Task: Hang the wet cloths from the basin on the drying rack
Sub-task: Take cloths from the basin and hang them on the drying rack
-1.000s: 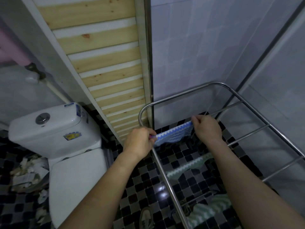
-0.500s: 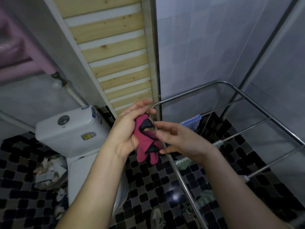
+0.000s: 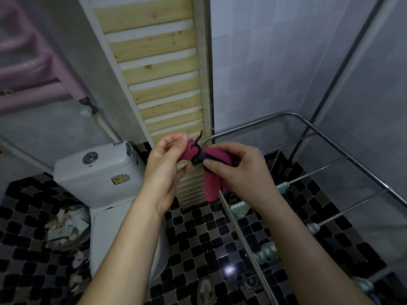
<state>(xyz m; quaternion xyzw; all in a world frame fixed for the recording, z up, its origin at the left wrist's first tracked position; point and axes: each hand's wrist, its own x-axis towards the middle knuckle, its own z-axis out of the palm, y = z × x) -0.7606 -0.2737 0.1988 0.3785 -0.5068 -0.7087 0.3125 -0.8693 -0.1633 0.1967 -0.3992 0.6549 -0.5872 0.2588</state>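
pinching a small crumpled magenta cloth with dark trim (image 3: 211,170), both hands meet in the middle of the view. the left hand (image 3: 164,172) has its thumb and fingertips (image 3: 176,139) closed on the cloth's upper left end, palm turned inward. the right hand (image 3: 239,170) grips the dark-edged middle of the cloth between thumb and curled fingers, and a loose magenta fold hangs down below the right thumb. a thin dark strand sticks up just above the left fingertips. just behind and to the right of the right fingers runs the shiny metal tube drying rack (image 3: 330,142), its curved corner close behind the cloth; whether they touch i cannot tell. pale striped cloths (image 3: 240,209) hang on its rungs below the right wrist. well to the left of the left fingers stands a white ceramic toilet (image 3: 97,172) on the black checked tile floor (image 3: 198,238).
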